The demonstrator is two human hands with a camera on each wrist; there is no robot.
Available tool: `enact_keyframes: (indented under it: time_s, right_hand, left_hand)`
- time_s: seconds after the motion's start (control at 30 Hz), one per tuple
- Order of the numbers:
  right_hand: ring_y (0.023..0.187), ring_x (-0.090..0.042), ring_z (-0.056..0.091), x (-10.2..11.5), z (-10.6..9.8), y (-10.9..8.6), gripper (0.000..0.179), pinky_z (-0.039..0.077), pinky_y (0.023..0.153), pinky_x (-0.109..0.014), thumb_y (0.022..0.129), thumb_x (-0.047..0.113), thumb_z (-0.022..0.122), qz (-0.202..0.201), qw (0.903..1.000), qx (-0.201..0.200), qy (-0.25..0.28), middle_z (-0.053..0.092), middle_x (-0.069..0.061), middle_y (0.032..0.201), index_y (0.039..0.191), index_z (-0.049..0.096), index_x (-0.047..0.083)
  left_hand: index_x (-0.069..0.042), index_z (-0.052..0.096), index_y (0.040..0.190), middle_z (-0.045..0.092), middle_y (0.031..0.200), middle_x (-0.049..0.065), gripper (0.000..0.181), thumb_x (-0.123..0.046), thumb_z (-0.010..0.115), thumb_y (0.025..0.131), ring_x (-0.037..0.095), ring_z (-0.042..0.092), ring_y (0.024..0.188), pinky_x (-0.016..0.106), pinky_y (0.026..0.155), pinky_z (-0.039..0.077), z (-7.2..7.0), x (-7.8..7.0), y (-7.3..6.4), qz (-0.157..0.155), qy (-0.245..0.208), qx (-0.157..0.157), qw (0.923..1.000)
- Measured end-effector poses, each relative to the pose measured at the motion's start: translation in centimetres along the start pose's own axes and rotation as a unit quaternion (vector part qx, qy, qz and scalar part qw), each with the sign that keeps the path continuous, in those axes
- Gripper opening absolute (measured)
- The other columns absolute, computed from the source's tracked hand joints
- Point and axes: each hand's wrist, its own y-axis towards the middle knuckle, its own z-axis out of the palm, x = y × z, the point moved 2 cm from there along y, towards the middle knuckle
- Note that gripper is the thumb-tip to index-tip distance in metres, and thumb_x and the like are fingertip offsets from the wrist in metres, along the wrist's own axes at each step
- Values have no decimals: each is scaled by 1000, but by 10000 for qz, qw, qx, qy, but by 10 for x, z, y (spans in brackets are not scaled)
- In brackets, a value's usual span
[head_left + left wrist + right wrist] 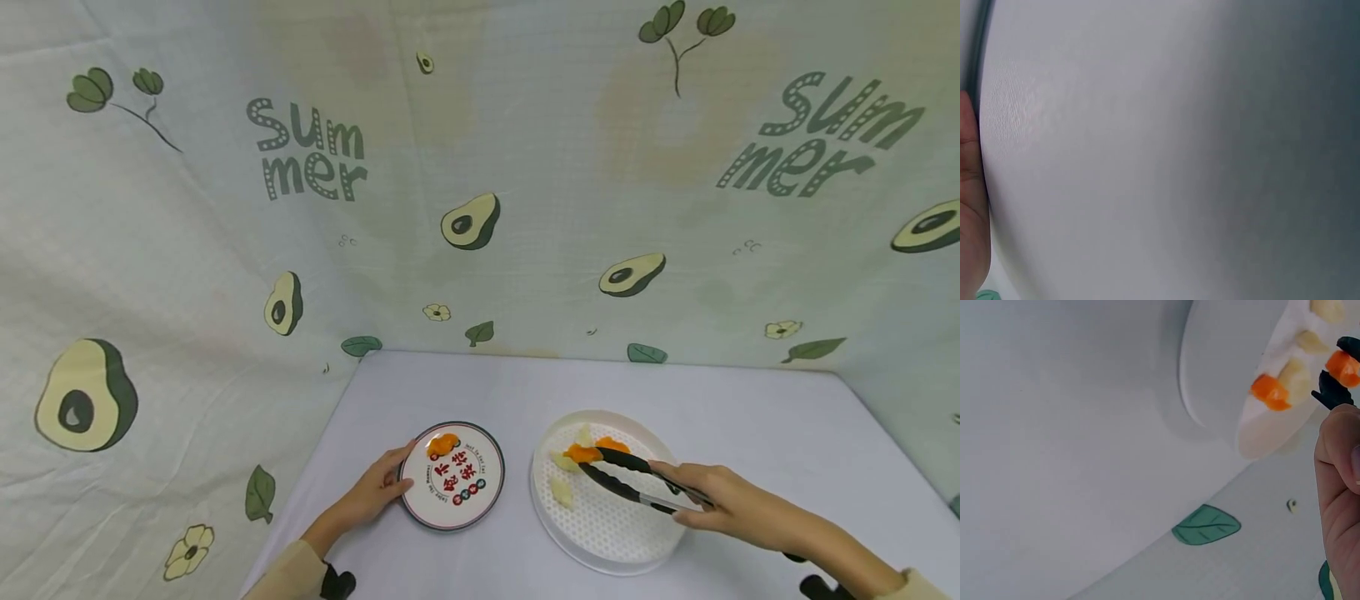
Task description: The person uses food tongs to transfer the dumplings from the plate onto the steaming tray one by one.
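In the head view my left hand (375,485) touches the left rim of a small white plate (450,517) with red lettering and a dark edge, its thumb over the rim. An orange food piece (443,445) lies on that plate. My right hand (716,500) grips metal tongs (617,482) with black tips over a round white tray (615,542) with a dotted surface. Between the tips, also in the right wrist view, is an orange piece (1342,367). Another orange piece (1270,392) lies on the tray beside pale yellowish pieces (561,492). The left wrist view shows mostly blurred white surface.
Both dishes stand on a white-covered table (510,383), the small plate left of the tray. A pale cloth (540,150) printed with avocados, leaves and lettering hangs behind the table and along its sides.
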Motion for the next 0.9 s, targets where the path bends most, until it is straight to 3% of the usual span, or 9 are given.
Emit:
enact_keyframes:
  time_s: [0.23, 0.27, 0.37, 0.43, 0.5, 0.77, 0.9]
  right_hand:
    - [66, 3, 39, -16, -1, -14, 58, 37, 54, -23, 95, 17, 69, 256, 9996, 89, 58, 44, 11, 76, 138, 47, -14]
    - [69, 3, 41, -17, -1, -15, 58, 37, 55, -23, 94, 17, 69, 270, 9996, 86, 35, 50, 9, 80, 138, 48, -15]
    - [78, -2, 47, -21, -2, -19, 58, 39, 60, -23, 94, 18, 70, 274, 9996, 67, -73, 67, -10, 99, 136, 50, -15]
    - [83, -5, 50, -23, -2, -22, 58, 39, 62, -24, 94, 20, 70, 325, 9994, 115, -82, 66, -24, 113, 136, 50, -15]
    - [84, -6, 51, -24, -2, -23, 59, 39, 63, -25, 94, 20, 70, 336, 9993, 169, -74, 64, -27, 118, 136, 49, -15]
    - [83, -6, 50, -25, 2, -27, 61, 39, 64, -26, 94, 23, 70, 678, 9971, 335, 93, 63, -23, 120, 138, 49, -14]
    - [77, -2, 46, -25, 2, -27, 60, 38, 62, -26, 94, 21, 70, 542, 9982, 264, 34, 65, -5, 106, 137, 48, -14]
  left_hand:
    - [-6, 36, 154, 45, 141, 19, 65, -15, 65, 97, 12, 41, 73, 25, 63, 38, 0, 2, 2, 74, 42, -5, 10000]
    - [-6, 36, 155, 46, 140, 19, 65, -15, 65, 97, 12, 41, 72, 25, 63, 38, 0, 2, 2, 71, 48, -6, 10000]
    - [-7, 36, 155, 46, 140, 17, 65, -15, 66, 97, 12, 41, 73, 24, 63, 38, 0, 3, 3, 27, 75, -23, 10000]
    - [-8, 36, 155, 45, 141, 16, 65, -15, 65, 98, 12, 41, 73, 24, 63, 38, 0, 4, 2, -13, 74, -18, 10000]
    - [-8, 36, 155, 45, 141, 17, 65, -15, 66, 97, 13, 41, 73, 24, 63, 38, 1, 3, 2, -40, 50, -28, 10000]
    - [-10, 35, 155, 43, 144, 18, 66, -16, 66, 97, 14, 42, 74, 25, 64, 38, 2, 3, 1, -114, 49, -24, 9999]
    - [-10, 35, 156, 41, 147, 19, 66, -18, 66, 97, 14, 42, 76, 25, 66, 38, 2, 4, 2, -100, 96, -37, 9999]
